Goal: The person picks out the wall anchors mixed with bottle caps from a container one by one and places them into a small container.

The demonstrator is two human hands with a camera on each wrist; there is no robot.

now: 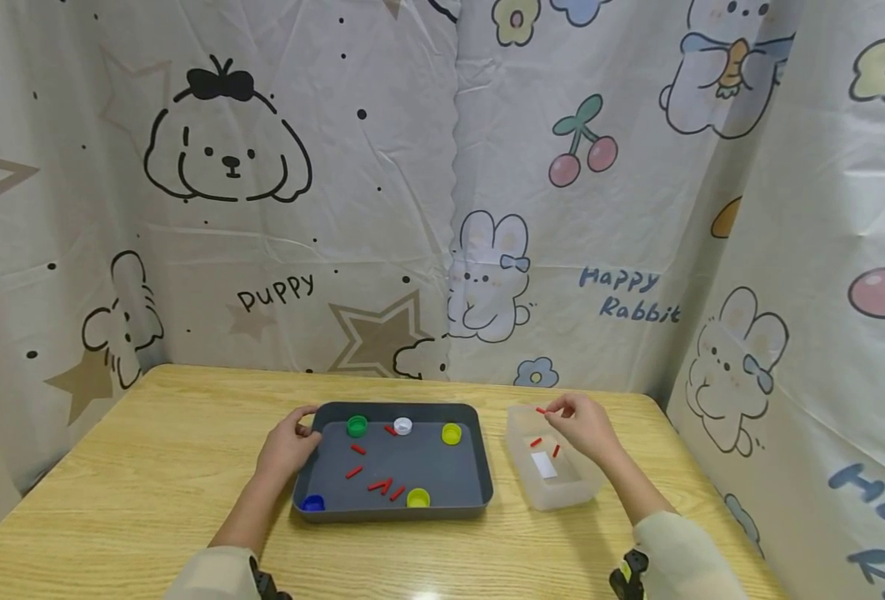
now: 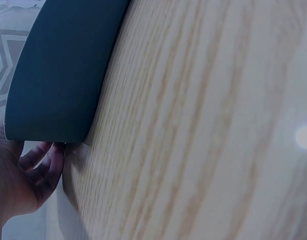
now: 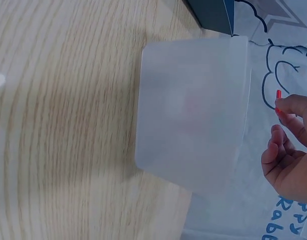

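Note:
My right hand [image 1: 585, 427] pinches a small red stick [image 3: 278, 94] between thumb and fingertips, above the far part of a translucent plastic box [image 1: 562, 498]. Two more red sticks, one of them this stick [image 1: 536, 442], lie in the box around a white paper label [image 1: 543, 465]. At the left, my left hand [image 1: 287, 450] grips the side of a dark grey tray [image 1: 446, 475], thumb over the rim and fingers [image 2: 53, 167] curled against the outside. Several red sticks [image 1: 354, 472] are scattered in the tray, one beside the white cap [image 1: 402, 426].
Also in the tray are a green cap [image 1: 357, 426], a yellow cap [image 1: 452, 433] at the far right, another yellow cap [image 1: 417, 498] near the front wall and a blue cap [image 1: 312, 502] in the near left corner. A printed curtain [image 1: 382, 208] hangs behind the wooden table [image 1: 150, 483].

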